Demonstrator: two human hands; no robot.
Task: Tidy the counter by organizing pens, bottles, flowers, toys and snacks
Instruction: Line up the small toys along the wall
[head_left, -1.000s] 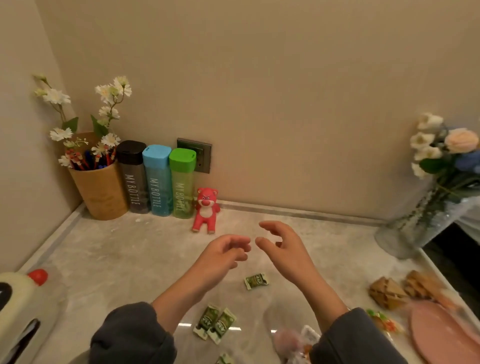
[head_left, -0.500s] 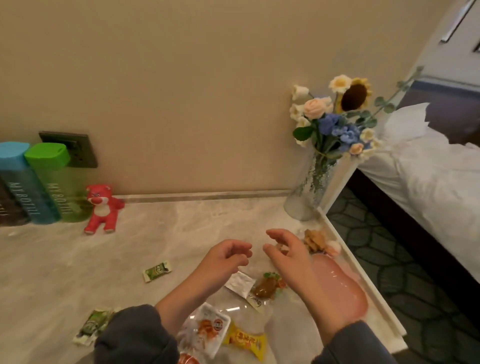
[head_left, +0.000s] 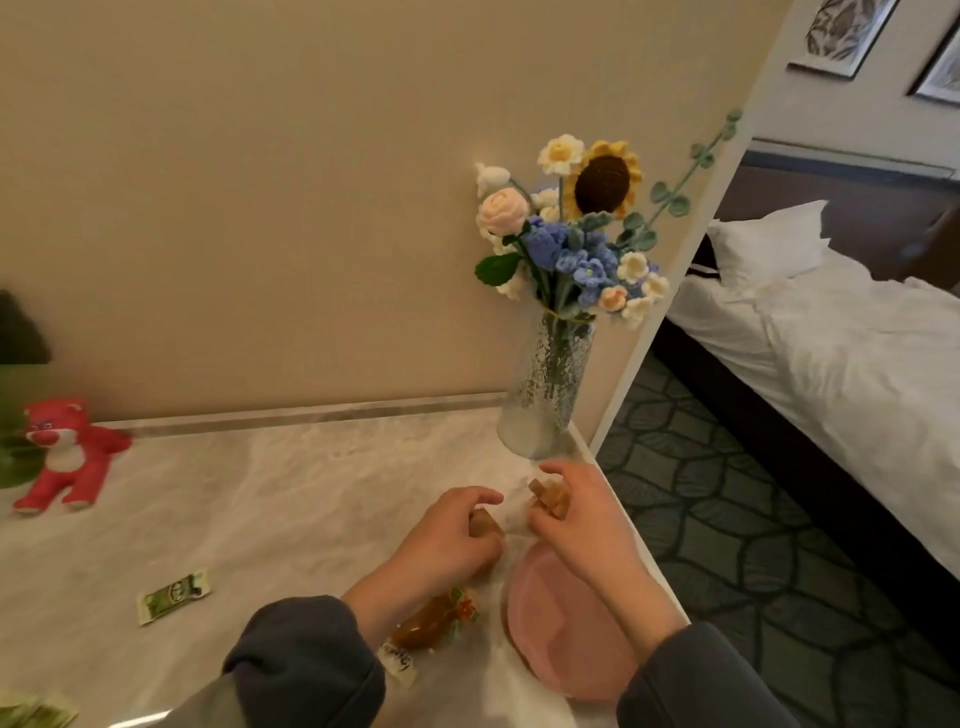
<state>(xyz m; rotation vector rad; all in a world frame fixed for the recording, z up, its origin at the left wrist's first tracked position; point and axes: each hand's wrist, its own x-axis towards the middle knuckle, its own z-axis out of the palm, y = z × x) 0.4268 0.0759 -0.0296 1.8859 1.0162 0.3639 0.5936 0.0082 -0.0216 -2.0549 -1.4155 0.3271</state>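
Note:
Two small wooden puzzle toys lie near the counter's right edge. My left hand is closed over one wooden toy, and my right hand grips the other wooden toy. A pink plate lies under my right wrist. A clear snack packet with a brown snack sits below my left forearm. A green snack sachet lies to the left. A red bear toy stands at the far left by the wall.
A glass vase of crocheted flowers stands at the counter's back right corner, just beyond my hands. The marble counter ends at a raised right rim; past it are patterned carpet and a bed. More green sachets show at bottom left.
The view has swung right, away from the bottles and pen cup. Both hands moved forward and right from mid-air and came down onto the two wooden toys.

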